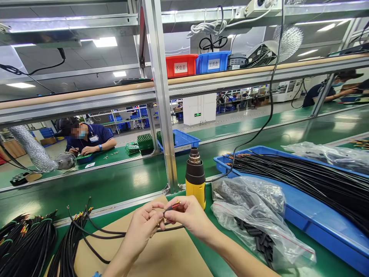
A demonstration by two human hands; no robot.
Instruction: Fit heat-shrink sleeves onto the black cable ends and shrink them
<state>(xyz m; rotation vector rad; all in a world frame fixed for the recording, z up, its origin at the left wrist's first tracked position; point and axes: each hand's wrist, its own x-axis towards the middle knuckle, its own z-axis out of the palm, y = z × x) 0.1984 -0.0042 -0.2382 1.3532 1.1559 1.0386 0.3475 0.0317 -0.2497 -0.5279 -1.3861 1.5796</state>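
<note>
Left hand (141,227) is curled around a thin black cable (115,233), fingers closed and holding it steady, while the right hand (190,219) pinches the cable's red-and-black tip (173,207) between thumb and fingertips. Both are held up off the desk and close together, which seems to keep that short end tight and easy to see. The cable trails back to a loose bunch of black cables with colored ends (76,227), lying across a plain brown cardboard sheet (161,250). The sheet looks like a clean working patch on the green desk (325,261). Further left sits a bigger pile of similar black cables (27,240), kept apart from the bunch in hand. Just past the hands, a yellow-and-black heat gun (195,181) stands upright, nozzle up, so it's within easy reach. A clear plastic bag (245,227) of short black tubes (259,238) lies right beside it, and a long blue plastic tray (314,215) holds a neat run of orange-tipped black cables (300,181), all lined up the same way.
</note>
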